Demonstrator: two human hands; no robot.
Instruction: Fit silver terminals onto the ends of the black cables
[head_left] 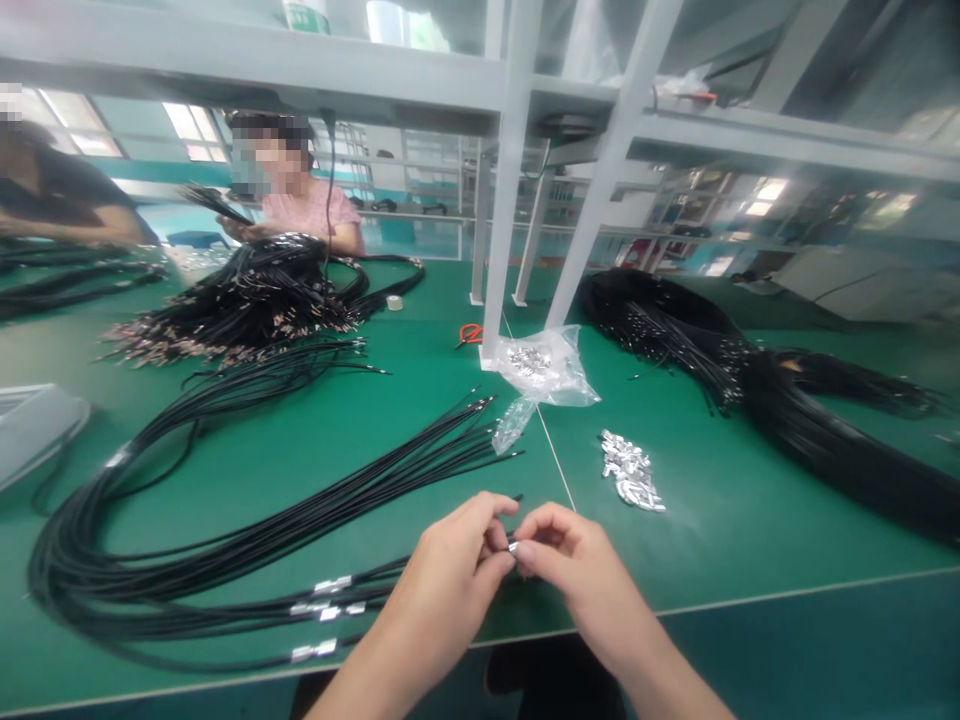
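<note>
My left hand (465, 560) is closed on the end of a black cable near the table's front edge. Between the fingertips of my right hand (574, 560) is a small silver metal sleeve (513, 547), pinched at the tip of that cable. The two hands meet there, and their fingers partly hide the sleeve. A looped bundle of black cables (247, 545) runs from the left toward my hands. Several silver sleeves (330, 585) sit on its lower strands. To the right of my hands lies a loose pile of silver sleeves (630, 470).
A clear plastic bag (551, 370) of metal pieces lies by the white rack post (510, 200). Large black cable heaps (255, 290) and coils (840, 430) cover the back left and right. Across the green table (420, 410), a person in pink (315, 210) holds cables; another sits left.
</note>
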